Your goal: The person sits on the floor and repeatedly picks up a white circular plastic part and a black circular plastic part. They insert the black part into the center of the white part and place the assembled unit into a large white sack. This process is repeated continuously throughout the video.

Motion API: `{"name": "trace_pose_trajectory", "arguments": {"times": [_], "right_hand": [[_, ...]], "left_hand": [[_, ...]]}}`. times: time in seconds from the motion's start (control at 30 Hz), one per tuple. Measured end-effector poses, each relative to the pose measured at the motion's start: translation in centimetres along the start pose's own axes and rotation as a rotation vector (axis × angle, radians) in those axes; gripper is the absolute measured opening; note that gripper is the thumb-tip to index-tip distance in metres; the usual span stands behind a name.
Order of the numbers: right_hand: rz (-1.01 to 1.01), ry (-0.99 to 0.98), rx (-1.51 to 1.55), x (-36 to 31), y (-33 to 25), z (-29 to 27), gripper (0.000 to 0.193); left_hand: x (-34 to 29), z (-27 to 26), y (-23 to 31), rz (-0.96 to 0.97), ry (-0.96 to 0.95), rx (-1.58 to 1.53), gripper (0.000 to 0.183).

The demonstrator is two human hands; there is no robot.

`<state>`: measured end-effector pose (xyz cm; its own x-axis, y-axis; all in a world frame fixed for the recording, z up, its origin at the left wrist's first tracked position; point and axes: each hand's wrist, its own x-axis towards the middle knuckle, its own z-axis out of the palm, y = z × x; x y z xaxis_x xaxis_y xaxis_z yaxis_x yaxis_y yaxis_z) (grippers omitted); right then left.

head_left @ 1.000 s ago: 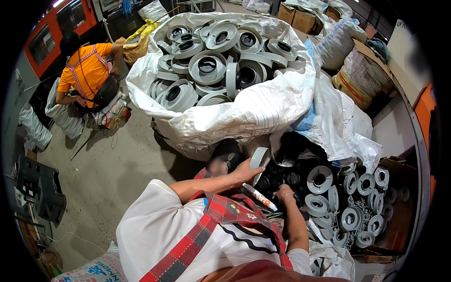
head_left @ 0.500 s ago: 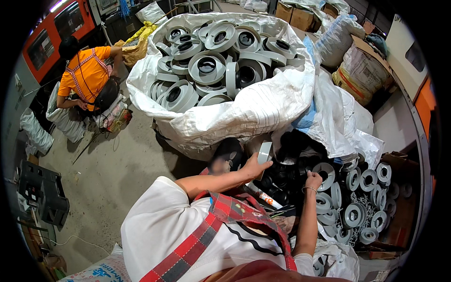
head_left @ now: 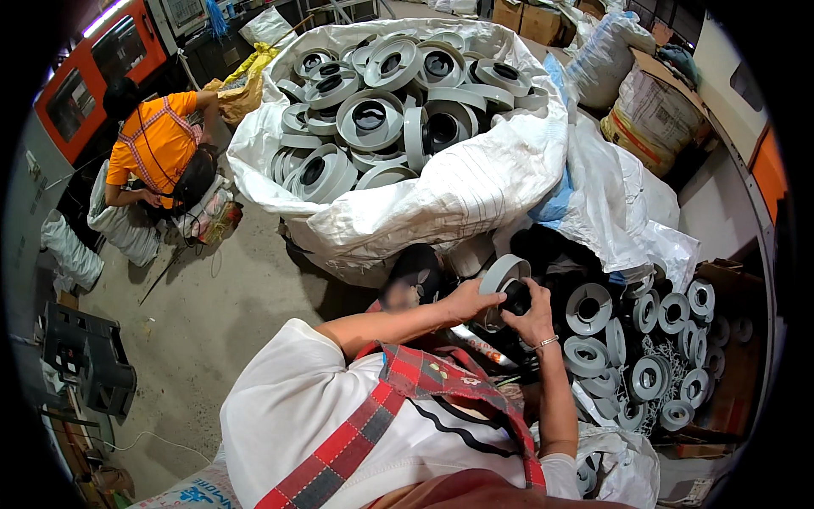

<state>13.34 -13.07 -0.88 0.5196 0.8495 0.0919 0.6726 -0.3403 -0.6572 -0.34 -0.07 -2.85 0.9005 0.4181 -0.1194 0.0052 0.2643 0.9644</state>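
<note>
My left hand is closed on the rim of a grey plastic flanged ring, which is tilted on its side. My right hand grips a black ring-shaped insert right at the grey ring's open centre. The two parts touch or nearly touch; my fingers hide how far the insert sits inside. Beyond my hands stands a large white woven sack, heaped with grey rings that have black inserts in their centres. Beside my right forearm, loose grey rings without inserts lie piled.
More grey rings fill a cardboard box at the right. Black parts lie in shadow past my right hand. A co-worker in an orange shirt bends over sacks at far left. Stuffed sacks stand at the back right; a black plastic stool is at left.
My right hand has come up and left from the pile with a black insert, meeting the grey ring. My left hand has turned that ring and moved it slightly right.
</note>
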Motion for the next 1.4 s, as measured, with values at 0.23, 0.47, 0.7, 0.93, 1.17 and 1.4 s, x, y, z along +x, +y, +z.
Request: {"name": "trace_pose_trajectory", "arguments": {"times": [0.23, 0.47, 0.7, 0.93, 1.17, 1.4], "right_hand": [[-0.536, -0.122, -0.206, -1.3, -0.9, -1.6, 0.078], [-0.327, 0.034, -0.046, -2.4, -0.2, 0.4, 0.076], [0.286, 0.010, 1.002, -0.8, 1.8, 2.1, 0.047], [0.701, -0.445, 1.045, -2.4, 1.4, 1.7, 0.072], [0.560, -0.200, 1.408, -2.7, 1.0, 2.4, 0.051], [-0.118, 0.037, 0.771, -0.5, -1.4, 1.3, 0.076]], "left_hand": [[0.2, -1.8, 0.7, -0.225, -0.201, -0.218, 0.038], [-0.1, -2.0, 0.0, -0.229, -0.242, -0.233, 0.042], [0.0, 0.0, 0.2, -0.006, -0.083, 0.069, 0.031], [-2.0, 0.9, 1.5, -0.056, -0.050, 0.016, 0.032], [-2.7, 0.9, 1.6, 0.171, -0.210, 0.304, 0.060], [-1.1, -1.2, 7.2, 0.338, -0.261, 0.687, 0.075]]}}
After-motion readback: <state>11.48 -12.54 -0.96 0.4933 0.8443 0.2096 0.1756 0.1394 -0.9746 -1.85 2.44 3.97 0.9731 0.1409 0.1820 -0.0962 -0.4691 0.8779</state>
